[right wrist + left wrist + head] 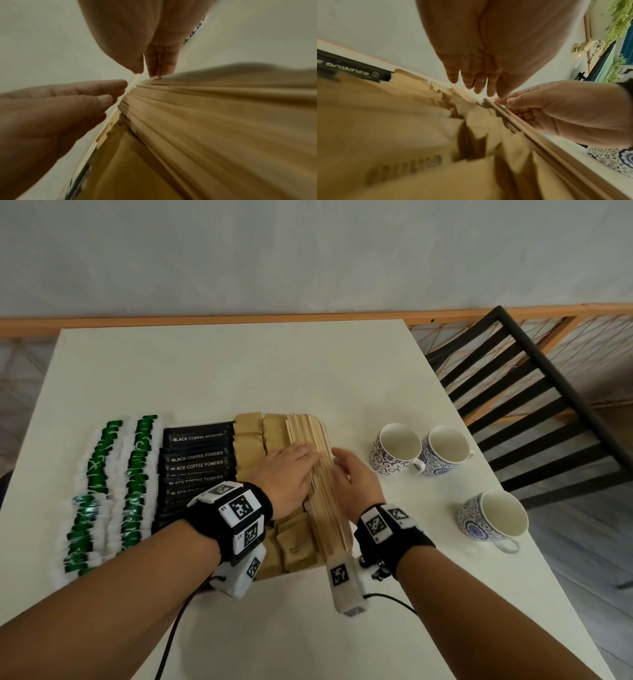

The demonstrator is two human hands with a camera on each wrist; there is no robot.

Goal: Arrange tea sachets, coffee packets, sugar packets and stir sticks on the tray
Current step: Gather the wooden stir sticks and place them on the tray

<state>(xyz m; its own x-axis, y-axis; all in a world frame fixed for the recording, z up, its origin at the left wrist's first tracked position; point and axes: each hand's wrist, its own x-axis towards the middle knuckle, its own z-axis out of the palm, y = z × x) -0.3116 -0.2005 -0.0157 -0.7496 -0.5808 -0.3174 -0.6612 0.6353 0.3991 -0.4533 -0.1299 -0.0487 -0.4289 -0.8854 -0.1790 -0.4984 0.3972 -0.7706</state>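
pressing my left hand (291,470) flat on the stir sticks (317,474), fingers straight and spread a little, palm down, gripping nothing. my right hand (356,477) stands on edge just beside the right side of the same pile, fingers straight and together, thumb up; from the head view i cannot tell whether its palm touches the sticks or stays a little apart. in the left wrist view my right hand (565,112) sits close against the long edge of the sticks (539,136), its fingers loosely bent, closed on nothing.

the sticks lie in a long pale bundle running away from me, at the right end of the whole arrangement. just left of them, touching, are two columns of brown sugar packets (250,440), overlapping like tiles. next come the black coffee packets (197,455), stacked in a column with white lettering. furthest left are two rows of tea sachets (102,474), green with white. the tray (274,575) is almost wholly covered; i only see a bit of its near edge under the brown packets.

everything sits on a white table (239,364). to the right of the sticks, well apart, stand two patterned blue and white mugs (397,448) touching each other, and a third mug (493,518) nearer me. a black slatted chair (534,392) stands at the table's right side.
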